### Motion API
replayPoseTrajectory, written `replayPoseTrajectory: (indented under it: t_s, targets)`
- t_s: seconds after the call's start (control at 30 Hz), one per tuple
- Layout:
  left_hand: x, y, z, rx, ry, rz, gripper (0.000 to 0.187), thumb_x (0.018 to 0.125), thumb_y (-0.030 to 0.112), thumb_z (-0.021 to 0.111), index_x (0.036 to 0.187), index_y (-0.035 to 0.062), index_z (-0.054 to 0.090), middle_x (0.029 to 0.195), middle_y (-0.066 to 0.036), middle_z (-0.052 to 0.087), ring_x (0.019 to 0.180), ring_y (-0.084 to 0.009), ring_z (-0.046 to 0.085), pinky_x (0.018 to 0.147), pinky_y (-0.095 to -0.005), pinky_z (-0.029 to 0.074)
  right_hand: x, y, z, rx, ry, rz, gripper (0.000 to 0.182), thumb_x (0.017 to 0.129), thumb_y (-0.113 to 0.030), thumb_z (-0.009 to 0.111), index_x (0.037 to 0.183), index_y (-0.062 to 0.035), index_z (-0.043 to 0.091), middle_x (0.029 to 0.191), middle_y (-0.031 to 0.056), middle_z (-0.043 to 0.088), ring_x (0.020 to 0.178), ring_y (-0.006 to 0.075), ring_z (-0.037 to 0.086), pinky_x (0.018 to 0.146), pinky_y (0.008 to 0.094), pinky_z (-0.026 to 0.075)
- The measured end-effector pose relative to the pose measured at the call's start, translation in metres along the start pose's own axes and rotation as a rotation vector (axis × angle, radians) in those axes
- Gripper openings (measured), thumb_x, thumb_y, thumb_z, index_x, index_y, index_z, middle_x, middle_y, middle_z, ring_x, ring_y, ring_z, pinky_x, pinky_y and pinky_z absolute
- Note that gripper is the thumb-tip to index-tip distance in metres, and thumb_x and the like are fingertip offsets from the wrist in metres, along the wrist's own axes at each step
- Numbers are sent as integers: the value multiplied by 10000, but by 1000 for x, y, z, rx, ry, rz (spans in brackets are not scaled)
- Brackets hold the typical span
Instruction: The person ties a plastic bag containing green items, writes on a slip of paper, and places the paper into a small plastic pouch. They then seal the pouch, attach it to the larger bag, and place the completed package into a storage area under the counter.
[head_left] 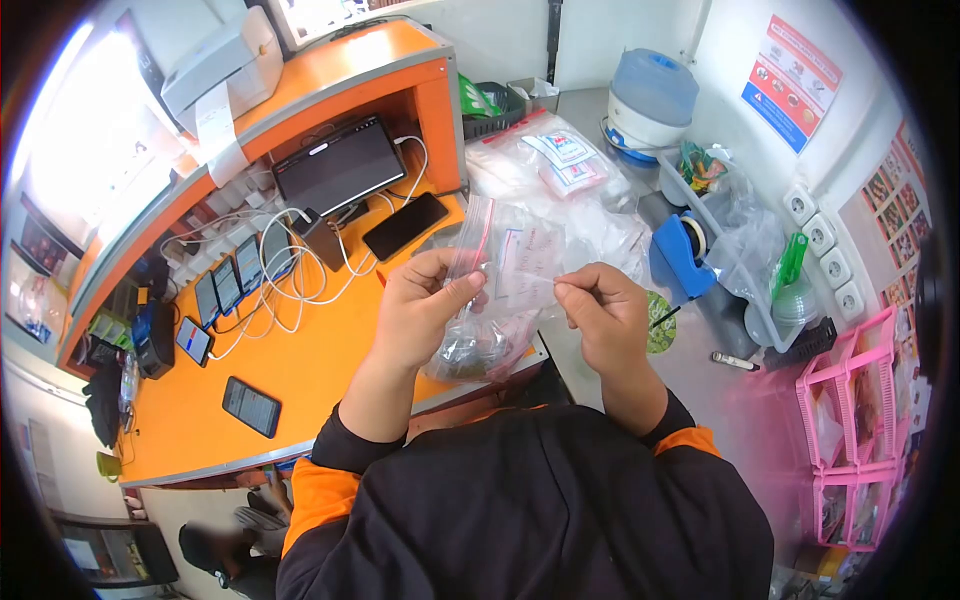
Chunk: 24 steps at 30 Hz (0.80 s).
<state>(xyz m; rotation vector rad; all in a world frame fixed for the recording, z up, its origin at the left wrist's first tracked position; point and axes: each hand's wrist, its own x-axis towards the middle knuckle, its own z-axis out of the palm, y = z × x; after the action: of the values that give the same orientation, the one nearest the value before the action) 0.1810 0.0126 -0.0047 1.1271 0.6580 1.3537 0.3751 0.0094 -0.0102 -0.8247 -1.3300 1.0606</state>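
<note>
A clear zip bag [526,262] with a red strip along its top is stretched between my two hands, with faint writing showing on it. My left hand [437,300] grips the bag near the red strip, thumb over the plastic. At the opposite side, my right hand [605,310] pinches the bag's edge between thumb and fingertips. Right below the bag, a filled clear plastic bag [480,350] lies at the counter's edge. Behind it sits a heap of clear plastic bags [600,230], with a labelled pack [575,165] on top.
On the orange counter [200,425] lie a phone [251,406], a dark tablet [405,226] and tangled white cables, beside a monitor [340,165]. To the right are a blue tape dispenser [682,255], a marker [735,361] and pink baskets [850,430]. A person [225,550] is at lower left.
</note>
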Motion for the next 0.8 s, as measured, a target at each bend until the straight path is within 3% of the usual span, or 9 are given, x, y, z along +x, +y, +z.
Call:
replayPoseTrajectory:
  t_s: [0.27,0.8]
  targets:
    - [-3,0,6,265,101,10,213,791,35,623,993,-13,573,796,-32,602,681,-91,572,595,-219,451,-1,2,4,-67,-1,-3,30,767,-14,600,791,4,600,653,-3,550,531,33,443,478,174,339]
    - [-4,-1,6,338,124,5,230,784,20,617,1005,-14,566,802,-40,608,676,-86,574,590,-209,455,0,2,8,-80,-2,16,61,774,-29,585,769,31,598,643,7,565,578,31,476,507,186,371]
